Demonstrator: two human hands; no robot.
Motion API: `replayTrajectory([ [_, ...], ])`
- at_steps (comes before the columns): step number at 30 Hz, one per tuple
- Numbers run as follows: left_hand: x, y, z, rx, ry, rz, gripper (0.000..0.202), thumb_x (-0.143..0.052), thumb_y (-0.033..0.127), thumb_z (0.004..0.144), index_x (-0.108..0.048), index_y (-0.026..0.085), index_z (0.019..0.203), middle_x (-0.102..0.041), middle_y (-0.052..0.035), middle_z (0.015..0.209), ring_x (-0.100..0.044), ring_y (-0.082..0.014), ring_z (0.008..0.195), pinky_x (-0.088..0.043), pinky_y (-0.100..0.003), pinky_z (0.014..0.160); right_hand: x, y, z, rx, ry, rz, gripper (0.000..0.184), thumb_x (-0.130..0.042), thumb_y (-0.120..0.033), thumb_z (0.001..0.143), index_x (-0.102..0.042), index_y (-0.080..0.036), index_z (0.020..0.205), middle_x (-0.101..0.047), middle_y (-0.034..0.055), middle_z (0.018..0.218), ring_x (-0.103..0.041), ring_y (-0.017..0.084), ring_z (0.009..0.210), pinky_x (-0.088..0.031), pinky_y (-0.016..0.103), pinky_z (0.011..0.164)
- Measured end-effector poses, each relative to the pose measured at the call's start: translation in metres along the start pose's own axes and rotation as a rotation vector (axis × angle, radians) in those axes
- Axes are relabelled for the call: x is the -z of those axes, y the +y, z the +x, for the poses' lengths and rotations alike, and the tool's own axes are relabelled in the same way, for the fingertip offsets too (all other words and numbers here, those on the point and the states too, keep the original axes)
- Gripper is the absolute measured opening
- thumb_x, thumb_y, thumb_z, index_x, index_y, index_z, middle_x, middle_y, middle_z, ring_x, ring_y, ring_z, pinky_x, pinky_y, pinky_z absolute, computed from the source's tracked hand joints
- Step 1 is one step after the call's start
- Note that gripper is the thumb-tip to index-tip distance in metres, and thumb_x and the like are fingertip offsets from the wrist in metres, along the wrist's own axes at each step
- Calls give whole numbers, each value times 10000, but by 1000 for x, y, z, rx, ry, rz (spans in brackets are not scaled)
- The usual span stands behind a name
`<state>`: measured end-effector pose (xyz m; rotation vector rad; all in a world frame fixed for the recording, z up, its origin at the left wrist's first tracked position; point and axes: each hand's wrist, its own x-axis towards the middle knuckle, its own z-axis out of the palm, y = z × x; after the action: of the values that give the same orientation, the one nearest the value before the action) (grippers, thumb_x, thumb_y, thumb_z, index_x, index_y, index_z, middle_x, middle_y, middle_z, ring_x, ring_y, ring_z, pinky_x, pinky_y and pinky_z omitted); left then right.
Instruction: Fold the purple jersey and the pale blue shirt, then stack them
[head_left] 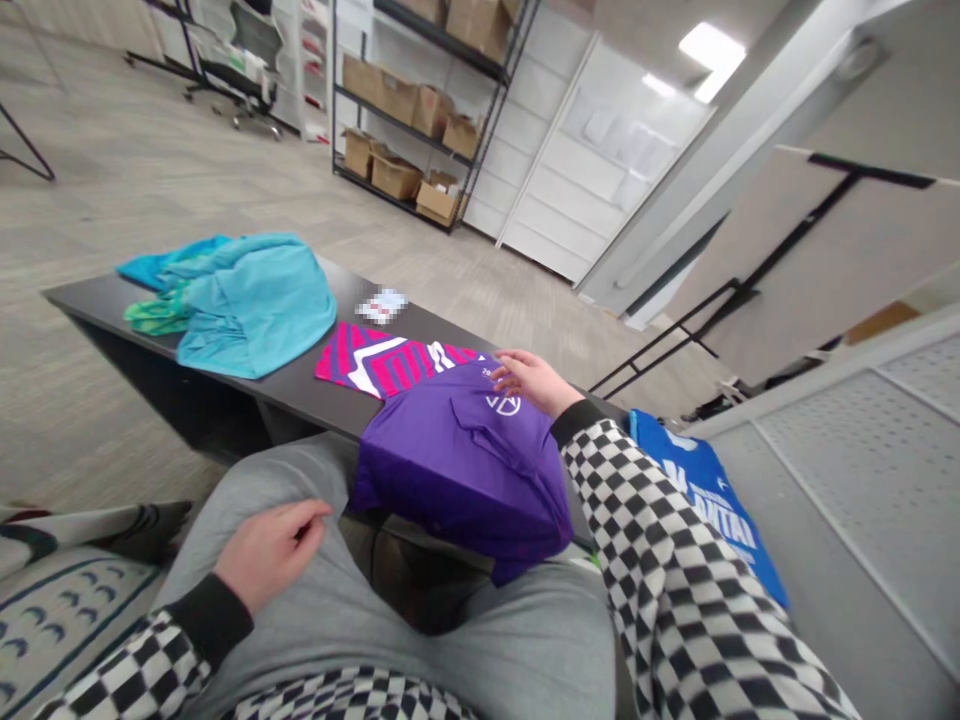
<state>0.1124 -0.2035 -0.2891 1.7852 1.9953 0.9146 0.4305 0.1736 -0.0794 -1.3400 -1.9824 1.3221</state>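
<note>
A purple T-shirt with a white round logo and a pink-and-white patterned sleeve lies on the dark table, its lower part hanging over the near edge. My right hand is over the shirt beside the logo, fingers extended and slightly apart, holding nothing; whether it touches the cloth I cannot tell. Above my grey-trousered left thigh, my left hand is loosely curled, with nothing visible in it. A heap of light-blue clothing with a green patterned part sits at the table's left end.
A folded blue shirt with white lettering lies to the right, by a grey perforated panel. A small blurred white item rests at the table's far edge. Beyond stand a shelf with cardboard boxes and an office chair.
</note>
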Motion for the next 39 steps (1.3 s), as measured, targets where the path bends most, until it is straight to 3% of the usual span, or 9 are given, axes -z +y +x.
replayTrajectory([
  [4, -2, 1, 3, 26, -30, 20, 378, -527, 437, 1026, -868, 285, 1086, -900, -30, 1057, -854, -249, 917, -639, -323, 827, 43, 32, -1, -12, 229, -310, 218, -625, -202, 1066, -734, -173, 1253, -843, 92, 963, -812, 206, 838, -679, 323, 792],
  [9, -5, 3, 5, 23, -61, 46, 385, -523, 450, 1029, -869, 291, 1087, -903, -35, 1063, -853, -257, 919, -631, -319, 827, 65, 79, -27, 51, 289, -520, 179, -719, -133, 931, -834, -204, 1050, -870, 130, 1160, -809, 301, 1185, -567, 491, 1228],
  [13, -2, 5, 5, 18, -73, 61, 394, -516, 443, 1034, -870, 281, 1095, -902, -35, 1069, -858, -262, 926, -640, -335, 834, 59, 113, -38, 123, 330, -587, 305, -706, -208, 959, -840, -199, 1233, -782, 166, 1495, -689, 313, 1479, -442, 490, 1364],
  [17, -1, 15, 2, -19, -57, 17, 368, -538, 429, 1031, -874, 290, 1089, -908, -16, 1071, -870, -253, 930, -670, -326, 841, 54, 137, -36, 153, 438, -605, 478, -640, -362, 1050, -727, -181, 1484, -628, 201, 1698, -561, 328, 1618, -380, 557, 1403],
  [21, -3, 61, 6, -172, -26, -77, 323, -564, 357, 1058, -872, 293, 1130, -909, -12, 1105, -873, -231, 952, -684, -310, 875, 52, 147, -34, 179, 503, -662, 512, -608, -412, 1073, -691, -177, 1521, -669, 208, 1644, -617, 333, 1555, -441, 553, 1362],
  [27, 1, 176, 71, -431, 35, -64, 337, -519, 243, 1137, -854, 228, 1178, -860, -70, 980, -787, -226, 876, -639, -397, 923, 48, 143, -36, 156, 483, -696, 513, -616, -395, 1056, -707, -141, 1493, -714, 216, 1564, -671, 354, 1464, -480, 509, 1319],
  [30, -6, 209, 119, -470, -22, 97, 302, -566, 251, 1133, -847, 232, 1243, -846, -100, 1094, -757, -272, 1019, -598, -451, 988, 47, 140, -37, 140, 484, -702, 515, -619, -402, 1061, -711, -134, 1491, -728, 215, 1537, -690, 368, 1420, -503, 512, 1288],
  [34, -22, 217, 162, -431, -106, 350, 278, -617, 255, 1110, -847, 244, 1266, -812, -117, 1185, -718, -313, 1106, -564, -463, 943, 45, 137, -37, 137, 494, -714, 484, -621, -390, 1067, -733, -135, 1463, -754, 206, 1489, -710, 368, 1372, -523, 502, 1256],
  [39, -31, 204, 178, -433, -122, 409, 283, -634, 315, 1112, -837, 264, 1302, -801, -120, 1209, -710, -310, 1093, -559, -452, 954, 44, 133, -39, 138, 496, -689, 465, -632, -388, 1075, -747, -147, 1456, -766, 195, 1476, -720, 383, 1353, -525, 507, 1247],
])
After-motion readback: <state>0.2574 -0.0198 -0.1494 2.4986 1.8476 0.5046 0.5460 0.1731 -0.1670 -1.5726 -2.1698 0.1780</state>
